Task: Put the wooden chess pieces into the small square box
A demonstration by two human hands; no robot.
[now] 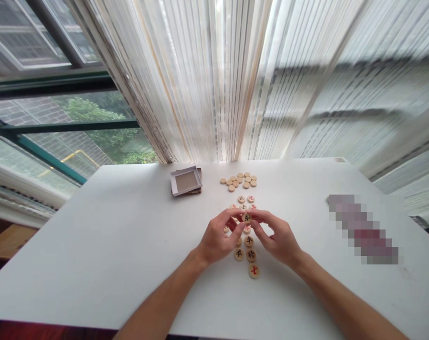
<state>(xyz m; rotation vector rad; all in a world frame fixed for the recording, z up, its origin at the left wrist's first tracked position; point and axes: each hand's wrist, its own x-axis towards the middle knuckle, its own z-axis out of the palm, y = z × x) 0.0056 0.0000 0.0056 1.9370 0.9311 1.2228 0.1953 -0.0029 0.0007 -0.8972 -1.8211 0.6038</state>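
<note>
Between the fingertips of both hands is a round wooden Chinese chess piece (246,217) with a black character, raised a little above the table. My left hand (218,237) pinches its left side, and my right hand (278,237) pinches its right side. Beneath and around the hands lie several more pieces with characters facing up, partly covered by the fingers. Nearest me is a red-marked piece (253,270). Just beyond it sit a black-marked piece (251,255) and another black-marked piece (239,254). Farther off, past the fingers, is a red-marked piece (250,199).
A loose group of blank-side-up pieces (235,183) lies toward the back of the white table (111,245). An open shallow box (186,182) stands left of them. On the right lies a long blurred object (363,231). Striped curtains (214,85) hang behind the far edge.
</note>
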